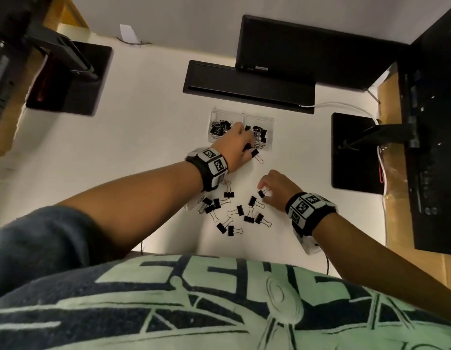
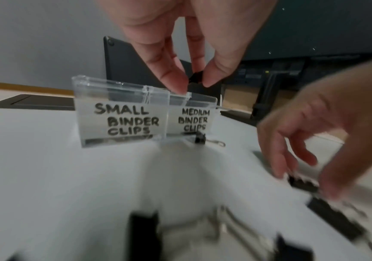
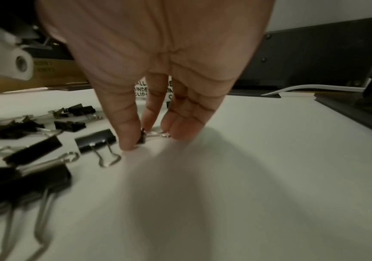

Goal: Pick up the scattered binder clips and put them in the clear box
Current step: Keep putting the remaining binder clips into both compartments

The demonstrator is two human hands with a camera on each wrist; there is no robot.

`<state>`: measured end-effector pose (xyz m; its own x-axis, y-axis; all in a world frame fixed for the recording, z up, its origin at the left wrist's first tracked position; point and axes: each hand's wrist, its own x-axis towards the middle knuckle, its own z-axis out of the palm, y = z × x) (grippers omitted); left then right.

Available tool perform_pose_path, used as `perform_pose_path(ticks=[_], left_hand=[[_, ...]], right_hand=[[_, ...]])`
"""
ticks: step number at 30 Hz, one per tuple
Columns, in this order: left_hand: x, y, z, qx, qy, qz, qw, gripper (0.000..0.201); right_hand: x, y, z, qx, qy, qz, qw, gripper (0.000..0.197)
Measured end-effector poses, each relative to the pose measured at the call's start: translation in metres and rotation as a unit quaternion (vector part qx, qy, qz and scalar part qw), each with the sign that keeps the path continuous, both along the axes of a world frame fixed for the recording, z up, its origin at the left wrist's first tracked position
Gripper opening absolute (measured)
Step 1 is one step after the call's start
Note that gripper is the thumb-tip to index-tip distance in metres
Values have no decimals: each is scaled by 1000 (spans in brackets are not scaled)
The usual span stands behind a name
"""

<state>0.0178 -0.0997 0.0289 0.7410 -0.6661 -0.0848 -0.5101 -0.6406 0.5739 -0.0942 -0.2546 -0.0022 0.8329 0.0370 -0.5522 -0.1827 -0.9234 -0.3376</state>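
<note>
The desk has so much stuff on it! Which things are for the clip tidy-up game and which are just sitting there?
For the job:
- loose clips on the desk
- clear box, labelled small and medium
- left hand pinching a clip over the box
- right hand at a small clip

Just lying about:
- tablet
- black tray
- white cable
- monitor stands

- White desk (image 1: 148, 147) carries everything.
- Two clear boxes (image 1: 241, 127) stand side by side, holding clips.
- Loose black binder clips (image 1: 234, 210) lie scattered nearer.
- Black monitor bases (image 1: 356, 152) flank them.
</note>
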Motion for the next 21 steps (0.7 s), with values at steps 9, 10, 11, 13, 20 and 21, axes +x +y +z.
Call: perform_pose_path(ticks=[9, 10, 11, 13, 20, 21], left_hand=[[36, -37, -4, 71, 22, 12, 997, 33], [35, -37, -5, 75, 25, 8, 997, 34], [34, -36, -7, 78, 24, 2, 997, 34], [29, -31, -8, 70, -2, -14, 997, 37], [-5, 19, -21, 48, -15, 9, 999, 26], [-8, 27, -25, 73, 18, 12, 997, 25]], right_hand=[[-6, -2, -10, 34, -34, -53, 997, 18], [-6, -2, -10, 43, -37, -73, 996, 16], [-5, -1, -9, 55, -36, -97, 993, 15], [-3, -1, -7, 89, -28, -161, 982, 12], [35, 6, 14, 180, -69, -266, 944, 14], [45, 9, 20, 187, -87, -261, 943, 16]])
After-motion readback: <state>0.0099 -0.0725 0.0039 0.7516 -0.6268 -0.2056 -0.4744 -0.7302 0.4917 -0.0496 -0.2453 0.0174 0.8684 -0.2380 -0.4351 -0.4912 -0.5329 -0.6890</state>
